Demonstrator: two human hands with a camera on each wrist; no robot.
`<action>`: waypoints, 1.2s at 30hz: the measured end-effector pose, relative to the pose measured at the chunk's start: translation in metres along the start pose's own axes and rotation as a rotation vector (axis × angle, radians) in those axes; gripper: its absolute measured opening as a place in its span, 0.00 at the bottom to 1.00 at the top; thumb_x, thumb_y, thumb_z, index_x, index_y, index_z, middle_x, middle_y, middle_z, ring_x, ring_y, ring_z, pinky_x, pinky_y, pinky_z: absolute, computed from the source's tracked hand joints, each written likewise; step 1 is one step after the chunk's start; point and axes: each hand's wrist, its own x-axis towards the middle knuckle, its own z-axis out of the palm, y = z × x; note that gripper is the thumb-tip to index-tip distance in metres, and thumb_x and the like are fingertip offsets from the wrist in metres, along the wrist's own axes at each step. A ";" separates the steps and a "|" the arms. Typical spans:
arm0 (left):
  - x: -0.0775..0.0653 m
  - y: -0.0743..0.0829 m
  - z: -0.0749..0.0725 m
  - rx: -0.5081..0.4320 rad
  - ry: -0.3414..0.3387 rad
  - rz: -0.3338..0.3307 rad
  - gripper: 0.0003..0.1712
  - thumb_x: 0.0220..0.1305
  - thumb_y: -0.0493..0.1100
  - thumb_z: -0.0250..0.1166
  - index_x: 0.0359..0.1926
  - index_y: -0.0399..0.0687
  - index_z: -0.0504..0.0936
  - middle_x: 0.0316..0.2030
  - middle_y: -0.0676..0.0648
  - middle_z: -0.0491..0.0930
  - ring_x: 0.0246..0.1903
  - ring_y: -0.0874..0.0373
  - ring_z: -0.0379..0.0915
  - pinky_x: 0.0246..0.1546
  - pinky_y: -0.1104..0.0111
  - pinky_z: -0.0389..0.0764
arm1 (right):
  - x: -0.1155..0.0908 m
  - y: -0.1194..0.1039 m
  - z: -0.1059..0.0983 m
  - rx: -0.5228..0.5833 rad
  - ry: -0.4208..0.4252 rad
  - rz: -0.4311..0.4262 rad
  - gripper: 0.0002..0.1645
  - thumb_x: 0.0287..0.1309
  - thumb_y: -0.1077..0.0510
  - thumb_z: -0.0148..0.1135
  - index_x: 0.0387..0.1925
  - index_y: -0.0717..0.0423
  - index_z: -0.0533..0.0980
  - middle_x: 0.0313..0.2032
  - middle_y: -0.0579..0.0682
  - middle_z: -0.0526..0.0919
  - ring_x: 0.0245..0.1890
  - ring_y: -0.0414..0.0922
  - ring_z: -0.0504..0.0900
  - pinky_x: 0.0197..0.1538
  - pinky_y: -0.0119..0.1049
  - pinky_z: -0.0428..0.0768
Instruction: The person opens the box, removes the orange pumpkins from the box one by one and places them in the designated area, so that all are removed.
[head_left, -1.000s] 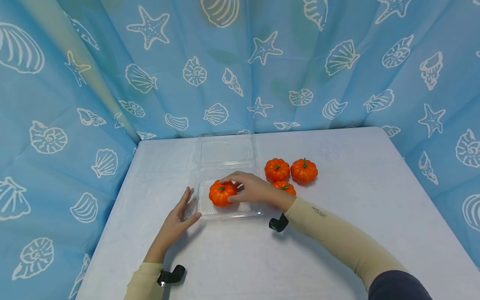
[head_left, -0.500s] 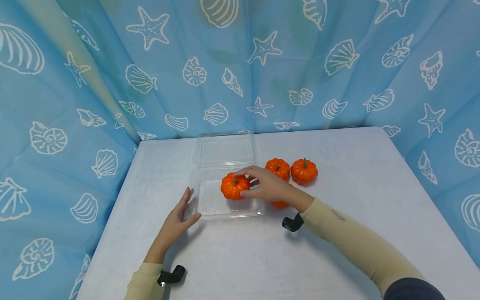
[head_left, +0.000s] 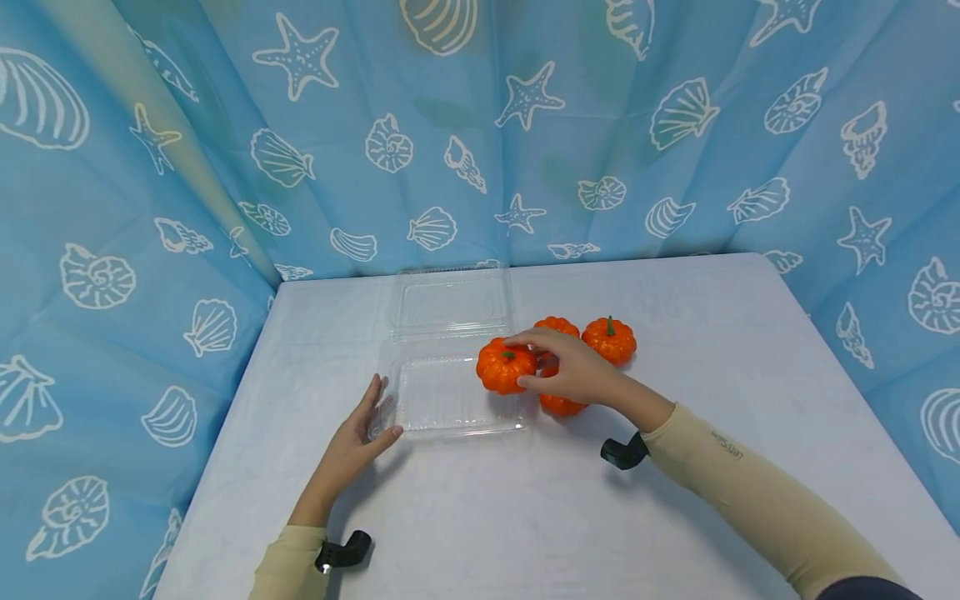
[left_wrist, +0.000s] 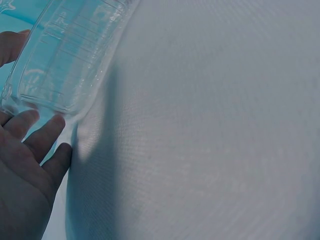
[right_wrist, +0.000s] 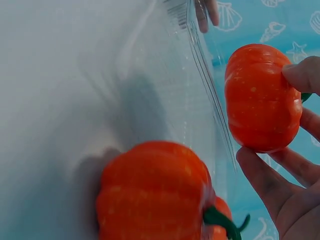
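Observation:
My right hand (head_left: 577, 365) holds a small orange pumpkin (head_left: 501, 367) with a green stem, thumb and fingers around its side. In the right wrist view this pumpkin (right_wrist: 260, 97) is raised over the clear plastic box's wall (right_wrist: 205, 75). The box (head_left: 450, 432) lies with its hinged lid (head_left: 453, 302) folded back. At the box's left end, my left hand (head_left: 348, 446) rests with fingers spread; in the left wrist view the fingertips (left_wrist: 57, 122) touch or nearly touch the box edge. Two more pumpkins, one at the back (head_left: 558, 324) and one in front (head_left: 561, 407), are partly behind my right hand.
Another orange pumpkin (head_left: 610, 340) stands to the right of the group. A white cloth covers the table (head_left: 480, 525). Blue curtains (head_left: 525, 150) with white shell prints hang behind it and along its sides.
My right hand has lifted the pumpkin from the box's middle and carried it rightward to the box's right end, near the other pumpkins. The left hand and the box have stayed put.

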 end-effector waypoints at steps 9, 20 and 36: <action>0.001 0.002 0.000 -0.021 0.000 -0.002 0.53 0.68 0.47 0.69 0.82 0.50 0.45 0.80 0.46 0.49 0.75 0.44 0.54 0.75 0.49 0.52 | -0.023 0.006 -0.018 0.012 0.055 0.056 0.33 0.61 0.52 0.72 0.67 0.40 0.74 0.69 0.50 0.71 0.61 0.53 0.76 0.59 0.51 0.81; 0.001 0.001 0.000 -0.005 -0.005 -0.014 0.53 0.68 0.46 0.69 0.82 0.48 0.44 0.80 0.46 0.48 0.75 0.44 0.53 0.75 0.50 0.52 | -0.056 0.023 -0.042 -0.020 0.167 0.079 0.33 0.62 0.50 0.72 0.67 0.44 0.74 0.65 0.50 0.74 0.59 0.53 0.76 0.59 0.55 0.81; 0.000 0.001 0.000 0.009 0.001 -0.023 0.54 0.68 0.48 0.69 0.82 0.50 0.45 0.80 0.47 0.49 0.75 0.45 0.54 0.75 0.52 0.52 | -0.101 0.054 -0.062 -0.083 0.222 0.152 0.32 0.65 0.53 0.70 0.68 0.50 0.73 0.66 0.56 0.73 0.58 0.56 0.77 0.57 0.33 0.80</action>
